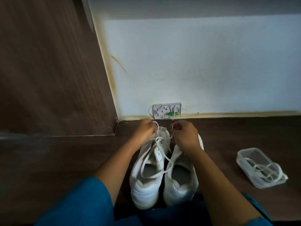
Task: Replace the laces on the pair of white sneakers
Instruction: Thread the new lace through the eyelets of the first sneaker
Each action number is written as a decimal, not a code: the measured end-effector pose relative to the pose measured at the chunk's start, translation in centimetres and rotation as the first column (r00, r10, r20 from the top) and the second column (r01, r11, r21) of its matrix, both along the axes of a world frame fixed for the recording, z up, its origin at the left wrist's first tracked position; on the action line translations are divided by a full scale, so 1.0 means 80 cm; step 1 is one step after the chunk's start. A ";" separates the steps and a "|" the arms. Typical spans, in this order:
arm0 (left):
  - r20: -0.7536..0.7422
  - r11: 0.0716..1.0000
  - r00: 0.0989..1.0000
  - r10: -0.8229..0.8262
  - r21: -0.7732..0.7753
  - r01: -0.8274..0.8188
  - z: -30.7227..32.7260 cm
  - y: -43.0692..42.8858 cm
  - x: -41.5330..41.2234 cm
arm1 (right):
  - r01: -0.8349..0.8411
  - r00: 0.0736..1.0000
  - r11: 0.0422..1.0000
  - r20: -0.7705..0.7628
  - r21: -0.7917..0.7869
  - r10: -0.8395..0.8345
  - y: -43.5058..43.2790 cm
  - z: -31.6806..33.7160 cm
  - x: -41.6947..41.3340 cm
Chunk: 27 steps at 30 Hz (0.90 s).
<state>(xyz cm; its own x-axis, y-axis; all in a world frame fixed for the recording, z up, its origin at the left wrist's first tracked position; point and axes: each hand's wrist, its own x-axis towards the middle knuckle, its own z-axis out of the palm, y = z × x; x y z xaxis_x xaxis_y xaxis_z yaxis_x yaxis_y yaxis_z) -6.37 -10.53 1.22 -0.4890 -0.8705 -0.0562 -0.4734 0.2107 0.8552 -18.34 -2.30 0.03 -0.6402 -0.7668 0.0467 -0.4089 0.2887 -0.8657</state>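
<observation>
working the toe-end eyelets of the left sneaker (146,185); can't tell if the lace (160,174) is coming out or going in. left hand (145,130) is gripping the lace at that sneaker's toe, right hand (184,136) is pinching a lace end just right of it. next move likely needs the tip lined up with an eyelet and slack pulled even. count: two sneakers, right sneaker (180,185) touching it; one container (247,151) well right, holding more laces (267,173), number unclear.
</observation>
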 end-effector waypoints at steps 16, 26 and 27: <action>-0.542 0.990 0.829 -0.138 -0.047 0.134 0.277 0.077 0.011 | -0.105 0.976 0.788 0.090 -0.607 0.199 0.039 0.263 0.029; -0.694 0.989 0.705 -0.150 -0.107 0.105 0.368 0.126 0.029 | -0.099 0.970 0.715 0.091 -0.692 0.223 0.096 0.374 0.051; -0.727 0.991 0.673 -0.135 -0.087 0.104 0.372 0.128 0.031 | -0.101 0.964 0.707 0.107 -0.700 0.244 0.100 0.379 0.052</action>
